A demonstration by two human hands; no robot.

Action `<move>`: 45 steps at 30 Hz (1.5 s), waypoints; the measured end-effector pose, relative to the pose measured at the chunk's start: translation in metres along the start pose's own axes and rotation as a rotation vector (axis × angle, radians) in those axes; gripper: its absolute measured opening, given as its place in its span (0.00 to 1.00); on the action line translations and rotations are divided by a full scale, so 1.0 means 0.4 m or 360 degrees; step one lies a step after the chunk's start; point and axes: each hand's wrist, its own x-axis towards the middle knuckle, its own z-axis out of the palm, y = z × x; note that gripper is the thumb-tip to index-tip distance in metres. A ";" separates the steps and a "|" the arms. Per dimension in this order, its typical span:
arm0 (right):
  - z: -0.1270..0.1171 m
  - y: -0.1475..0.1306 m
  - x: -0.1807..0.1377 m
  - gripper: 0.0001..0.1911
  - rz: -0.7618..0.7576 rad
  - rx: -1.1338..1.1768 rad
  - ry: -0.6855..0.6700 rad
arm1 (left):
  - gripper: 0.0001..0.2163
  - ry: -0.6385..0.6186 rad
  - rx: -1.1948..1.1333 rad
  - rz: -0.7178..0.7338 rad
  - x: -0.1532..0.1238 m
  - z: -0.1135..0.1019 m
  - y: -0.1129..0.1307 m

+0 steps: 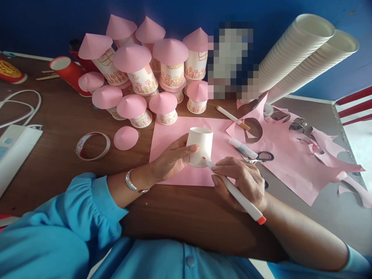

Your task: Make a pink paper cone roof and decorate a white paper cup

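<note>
over flat pink paper sheet [186,179]: round white paper cup [200,145], left of right hand [242,180].
left hand [173,157] grips cup; right grips slim white marker [241,197], slanting up-left, tip at cup wall.

Marker [241,197] at white paper cup [203,145]

Left hand [171,158] is gripping the cup, thumb lying across its side. Right hand [244,180] is holding the marker, red tip pointing at the cup's lower wall; a short red stroke [189,158] is showing left of it. Pink sheet [186,180] is lying beneath; pink-roofed cups [171,54] are standing behind. Scissors [258,156] are lying to the right.
</note>
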 end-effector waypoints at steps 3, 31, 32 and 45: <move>0.002 -0.001 -0.001 0.11 -0.0004 0.0013 -0.0012 | 0.15 -0.0019 0.0034 0.0013 0.000 0.001 0.001; -0.016 -0.014 0.008 0.13 0.0068 0.0191 0.0014 | 0.21 0.0018 0.0056 -0.0048 -0.002 -0.009 -0.003; -0.017 -0.012 0.009 0.13 0.0074 0.0171 0.0026 | 0.21 0.0022 0.0053 -0.0054 -0.002 -0.010 -0.002; -0.010 -0.006 0.006 0.12 0.0058 0.0124 0.0069 | 0.17 -0.0090 0.0011 -0.0007 -0.001 -0.019 -0.005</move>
